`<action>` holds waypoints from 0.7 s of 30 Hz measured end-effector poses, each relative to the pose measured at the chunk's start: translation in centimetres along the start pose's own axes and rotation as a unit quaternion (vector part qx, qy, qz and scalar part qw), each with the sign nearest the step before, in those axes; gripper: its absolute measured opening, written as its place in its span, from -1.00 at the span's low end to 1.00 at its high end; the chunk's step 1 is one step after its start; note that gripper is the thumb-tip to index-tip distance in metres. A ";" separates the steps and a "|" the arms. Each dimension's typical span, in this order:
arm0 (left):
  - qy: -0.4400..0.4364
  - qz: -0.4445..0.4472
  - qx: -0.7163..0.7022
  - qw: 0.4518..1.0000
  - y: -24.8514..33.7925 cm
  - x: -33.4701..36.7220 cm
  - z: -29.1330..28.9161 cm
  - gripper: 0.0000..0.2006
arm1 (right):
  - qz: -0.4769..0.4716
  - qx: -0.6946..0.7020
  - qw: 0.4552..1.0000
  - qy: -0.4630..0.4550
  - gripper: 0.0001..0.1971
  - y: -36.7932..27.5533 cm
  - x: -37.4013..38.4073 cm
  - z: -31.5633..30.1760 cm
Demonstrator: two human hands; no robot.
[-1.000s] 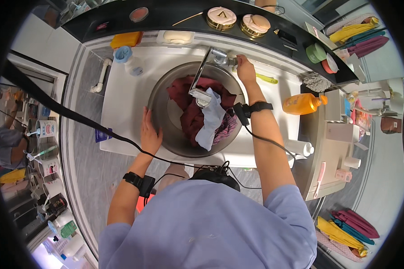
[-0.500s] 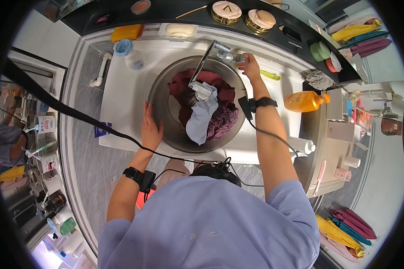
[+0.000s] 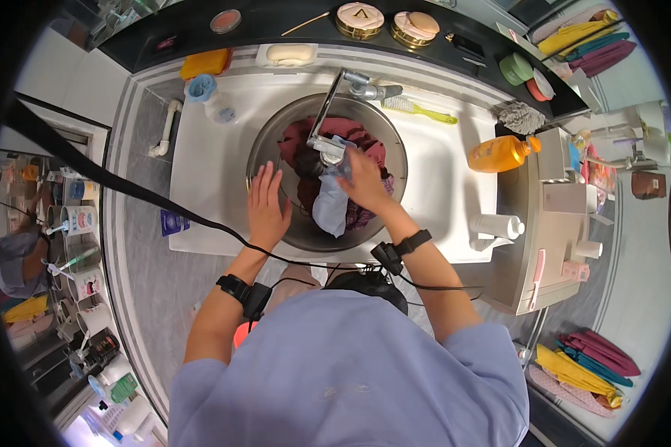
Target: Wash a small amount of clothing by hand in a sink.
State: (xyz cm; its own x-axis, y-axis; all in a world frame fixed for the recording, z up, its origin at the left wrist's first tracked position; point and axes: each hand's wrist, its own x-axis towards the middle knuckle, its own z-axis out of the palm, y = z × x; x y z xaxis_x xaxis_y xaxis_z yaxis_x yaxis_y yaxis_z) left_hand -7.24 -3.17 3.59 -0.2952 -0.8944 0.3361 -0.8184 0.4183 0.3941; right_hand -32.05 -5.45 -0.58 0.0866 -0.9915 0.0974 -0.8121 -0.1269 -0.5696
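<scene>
Closest in, the person's head and blue shirt fill the bottom of the view. They hide the near edge of the white worktop [image 3: 201, 186] and the upper parts of both arms.

The left arm goes up from the shirt with a black band on the wrist. The left hand [image 3: 267, 205] lies flat with its fingers spread and straight. It rests on the near left rim of the round metal bowl [image 3: 265, 149] and its grip is wide open, holding nothing.

The right arm also has a black band on the wrist, and it bends in toward the middle. The right hand [image 3: 364, 181] reaches into the bowl. Its fingers are curled down on the pale blue cloth [image 3: 330, 208], which hangs below the hand. The fingertips are tucked in the cloth, so I cannot tell how tight the grip is.

The bowl sits in the middle of the worktop, with dark red clothes [image 3: 350, 134] piled inside. The hand and the cloth cover part of the pile. The silver tap [image 3: 326, 123] comes from the far edge and its end is just beside the right hand.

Farther off, a green brush [image 3: 419, 110] lies by the far edge. An orange bottle [image 3: 503, 153] lies at the right edge. A bar of soap [image 3: 289, 54] sits on the dark shelf behind.
</scene>
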 end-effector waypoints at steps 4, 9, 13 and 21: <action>-0.016 0.037 -0.026 0.999 -0.4 1.2 0.4 -0.46 | 0.026 -0.003 0.985 -0.172 -0.33 -0.4 -1.8 2.2; -0.054 0.061 -0.023 0.996 -1.5 0.9 1.7 -0.54 | 0.044 -0.021 0.972 -0.231 -0.41 3.0 -2.2 3.3; -0.043 0.064 -0.033 0.996 -1.6 -0.4 1.5 -0.56 | 0.106 -0.025 0.971 -0.214 -0.45 0.5 -0.5 1.8; 0.019 0.037 -0.009 0.999 -1.6 -2.1 0.3 -0.51 | 0.314 0.707 0.630 -0.066 -0.58 -1.3 1.5 3.1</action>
State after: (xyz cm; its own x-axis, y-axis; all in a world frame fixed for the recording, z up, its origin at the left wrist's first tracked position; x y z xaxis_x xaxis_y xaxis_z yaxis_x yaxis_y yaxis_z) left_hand -5.47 -2.06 2.00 -0.3353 -0.8546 0.3965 -0.7855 0.4859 0.3831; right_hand -29.05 -6.90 -2.21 0.1276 -0.8413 -0.5253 0.6090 0.4845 -0.6280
